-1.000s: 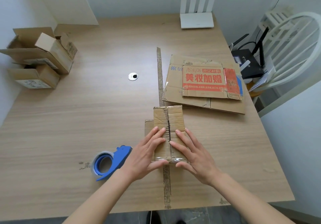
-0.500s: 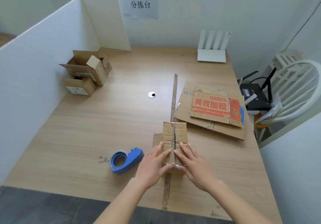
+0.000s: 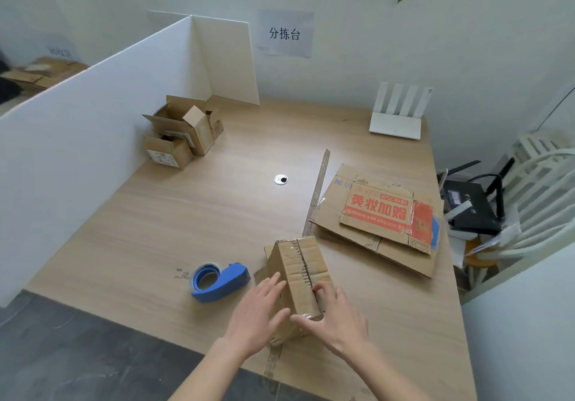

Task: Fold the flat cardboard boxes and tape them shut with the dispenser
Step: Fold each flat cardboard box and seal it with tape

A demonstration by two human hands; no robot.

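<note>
On the table (image 3: 186, 214), near its front edge, stands the small box (image 3: 300, 279), tilted, flaps meeting along the top seam. Both hands keep it closed for taping: the left hand (image 3: 258, 313) lies flat against its side, the right hand (image 3: 337, 316) curls around the near end. Just beside waits the dispenser (image 3: 217, 279).
</note>
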